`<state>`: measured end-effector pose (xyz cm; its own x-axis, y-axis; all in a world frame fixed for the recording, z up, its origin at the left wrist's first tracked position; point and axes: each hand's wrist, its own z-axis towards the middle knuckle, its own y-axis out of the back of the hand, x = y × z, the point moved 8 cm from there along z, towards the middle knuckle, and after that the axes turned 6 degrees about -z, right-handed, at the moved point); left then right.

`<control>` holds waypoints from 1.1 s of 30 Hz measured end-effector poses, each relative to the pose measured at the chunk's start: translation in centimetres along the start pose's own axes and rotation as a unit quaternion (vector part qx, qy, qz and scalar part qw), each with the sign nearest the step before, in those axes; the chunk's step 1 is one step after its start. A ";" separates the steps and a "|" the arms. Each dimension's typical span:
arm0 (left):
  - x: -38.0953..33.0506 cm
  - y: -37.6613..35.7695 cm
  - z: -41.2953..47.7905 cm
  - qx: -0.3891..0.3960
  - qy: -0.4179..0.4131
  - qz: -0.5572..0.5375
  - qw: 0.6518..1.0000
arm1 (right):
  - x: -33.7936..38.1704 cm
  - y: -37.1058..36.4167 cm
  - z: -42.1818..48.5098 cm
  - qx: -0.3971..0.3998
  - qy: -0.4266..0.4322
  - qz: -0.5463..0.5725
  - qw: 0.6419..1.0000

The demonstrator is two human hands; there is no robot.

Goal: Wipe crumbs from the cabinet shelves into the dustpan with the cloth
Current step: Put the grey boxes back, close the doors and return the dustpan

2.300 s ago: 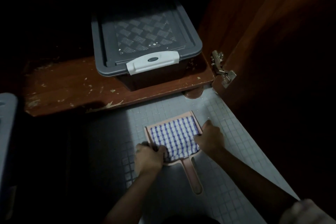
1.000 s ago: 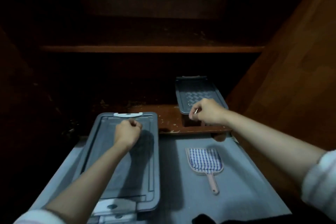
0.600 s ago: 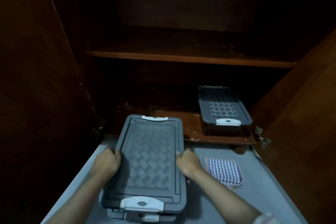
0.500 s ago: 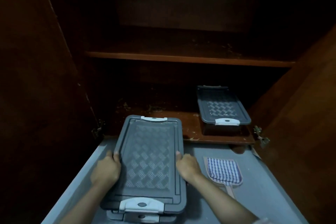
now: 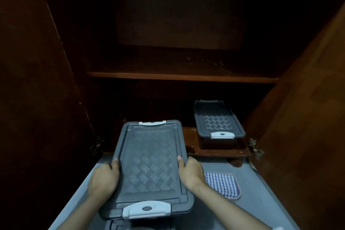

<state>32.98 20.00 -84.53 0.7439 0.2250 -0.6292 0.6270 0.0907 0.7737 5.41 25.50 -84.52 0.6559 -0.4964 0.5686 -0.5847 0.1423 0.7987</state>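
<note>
Hands [image 5: 103, 178] [image 5: 192, 173] round grey box [image 5: 149, 164], cloth [image 5: 222, 183] beside.

The grey floor [image 5: 261, 201] runs from the near edge up to the cabinet. On it, near right, lies the pink dustpan [image 5: 239, 191] (the checked cloth [image 5: 222, 184] fills its pan). Near left sits a bottom box [image 5: 119, 227], mostly hidden beneath the top box [image 5: 149, 160]. Just beyond, the lower shelf [image 5: 190, 138] of reddish wood carries a lidded grey box [image 5: 217, 121] at its right end, white latch facing near. A few pale specks dot the shelf's near edge. Farther and higher, the upper shelf [image 5: 177, 76] shows faint specks on its dim surface.
</note>
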 end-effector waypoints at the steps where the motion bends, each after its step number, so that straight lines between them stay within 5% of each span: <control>1: -1.0 0.9 -0.3 -0.009 -0.011 -0.017 1.000 | 0.6 1.2 -0.1 -0.011 0.015 0.003 1.000; 14: -21.9 11.4 0.3 -0.073 -0.174 -0.216 0.958 | 6.9 22.9 1.6 -0.156 0.101 0.177 0.966; 17: -26.2 10.7 1.4 -0.038 -0.166 -0.264 0.949 | 6.2 27.4 3.3 -0.173 0.063 0.216 0.959; 22: -32.5 7.8 3.1 0.025 -0.128 -0.282 0.950 | 4.0 31.4 5.2 -0.086 0.016 0.396 0.914; 33: -38.7 2.3 4.5 0.075 -0.074 -0.318 0.942 | 1.4 34.3 7.1 -0.088 0.124 0.383 0.911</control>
<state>6.66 7.10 -58.70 0.2230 0.0316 -0.9743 0.9744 0.0208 0.2237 -17.10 23.67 -57.77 0.1882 0.0116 0.9821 -0.8450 0.5115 0.1559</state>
